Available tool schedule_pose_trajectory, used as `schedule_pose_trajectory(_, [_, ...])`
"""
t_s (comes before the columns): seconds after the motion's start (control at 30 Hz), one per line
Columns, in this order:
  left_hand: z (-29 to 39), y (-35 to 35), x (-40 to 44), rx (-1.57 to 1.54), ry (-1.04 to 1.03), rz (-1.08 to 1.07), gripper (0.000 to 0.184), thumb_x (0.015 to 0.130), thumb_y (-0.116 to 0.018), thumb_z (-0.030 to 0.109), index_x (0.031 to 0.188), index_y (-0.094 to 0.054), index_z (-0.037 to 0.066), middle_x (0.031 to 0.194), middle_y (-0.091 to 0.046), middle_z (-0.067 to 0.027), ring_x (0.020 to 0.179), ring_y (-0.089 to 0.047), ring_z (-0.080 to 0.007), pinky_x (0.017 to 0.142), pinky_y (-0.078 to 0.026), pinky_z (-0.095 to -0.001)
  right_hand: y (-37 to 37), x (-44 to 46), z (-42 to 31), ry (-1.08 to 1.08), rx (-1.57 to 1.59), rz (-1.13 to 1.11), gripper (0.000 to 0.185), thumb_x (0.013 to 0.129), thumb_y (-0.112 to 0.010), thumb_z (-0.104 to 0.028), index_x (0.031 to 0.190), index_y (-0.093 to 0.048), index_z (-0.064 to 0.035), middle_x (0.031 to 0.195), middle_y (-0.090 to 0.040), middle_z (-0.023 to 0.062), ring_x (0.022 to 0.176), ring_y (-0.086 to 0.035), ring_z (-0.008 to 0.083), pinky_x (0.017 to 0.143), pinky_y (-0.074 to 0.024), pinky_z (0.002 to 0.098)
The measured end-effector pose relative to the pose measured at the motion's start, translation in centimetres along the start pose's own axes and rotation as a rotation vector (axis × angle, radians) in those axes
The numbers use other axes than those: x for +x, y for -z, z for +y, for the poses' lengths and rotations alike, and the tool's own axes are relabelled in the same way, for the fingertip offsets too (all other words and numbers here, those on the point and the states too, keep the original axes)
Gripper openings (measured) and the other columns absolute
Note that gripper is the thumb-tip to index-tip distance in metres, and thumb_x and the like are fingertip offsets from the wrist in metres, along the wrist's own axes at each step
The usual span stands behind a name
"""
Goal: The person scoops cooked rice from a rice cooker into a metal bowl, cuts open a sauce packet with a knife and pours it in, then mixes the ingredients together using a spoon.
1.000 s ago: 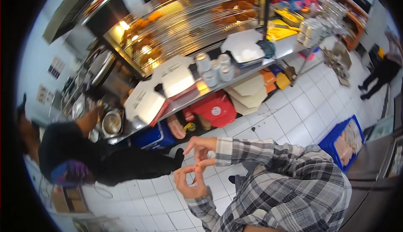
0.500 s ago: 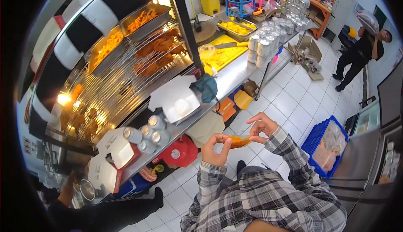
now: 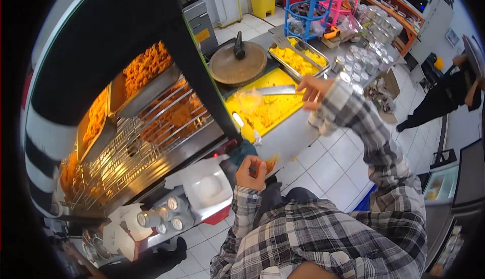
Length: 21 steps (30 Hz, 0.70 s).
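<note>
Beyond the right hand point(image 3: 314, 92), a metal tray point(image 3: 287, 66) holds yellow chunks point(image 3: 292, 59).

The warming cabinet point(image 3: 187, 41) stands at the left, with metal trays point(image 3: 151, 93) on its upper rack. To its right on the worktop point(image 3: 285, 140) lies the cutting board point(image 3: 290, 111), the knife point(image 3: 277, 90) across it. Behind the board sits the lidded pan point(image 3: 235, 66); right of the pan is the serving tray point(image 3: 286, 65), with cans point(image 3: 364, 59) further right and the tiered stand point(image 3: 308, 19) behind. Before the cabinet lies a carton point(image 3: 222, 184), a can pack point(image 3: 169, 211) to its left.
</note>
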<state>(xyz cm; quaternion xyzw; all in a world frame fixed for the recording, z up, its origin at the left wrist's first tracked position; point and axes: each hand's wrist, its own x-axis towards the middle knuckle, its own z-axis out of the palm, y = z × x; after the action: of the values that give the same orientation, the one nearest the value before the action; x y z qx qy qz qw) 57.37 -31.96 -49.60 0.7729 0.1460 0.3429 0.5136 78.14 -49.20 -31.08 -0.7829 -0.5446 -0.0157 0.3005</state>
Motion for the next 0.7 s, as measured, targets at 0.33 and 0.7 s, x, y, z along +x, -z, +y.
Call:
schedule_pose_trajectory(0.33, [-13.9,-8.2,7.4,-0.183,0.313,0.392,0.014,0.086,-0.059,0.013,0.093,-0.051,0.004,0.082,-0.065,-0.0106,0.076,-0.063,-0.0135,0.067,-0.051,-0.0267,-8.2,17.2,17.8,-0.21,-0.898,-0.877,0.042,0.079,-0.06,-0.026,0.117,-0.049,-0.0135,0.08,-0.065,0.0153,0.079,-0.063,0.0318,0.072,-0.0488,0.0419])
schedule_pose_trajectory(0.7, [-13.3,-12.8,8.1,-0.215,0.365,0.784,0.025,0.088,-0.054,0.004,0.111,-0.045,0.007,0.093,-0.066,-0.0147,0.087,-0.065,-0.0191,0.075,-0.051,-0.0269,-13.1,16.3,21.0,-0.096,-0.708,-0.834,0.042,0.081,-0.056,-0.024,0.12,-0.045,-0.0142,0.08,-0.064,0.0178,0.081,-0.063,0.0324,0.072,-0.0486,0.0432])
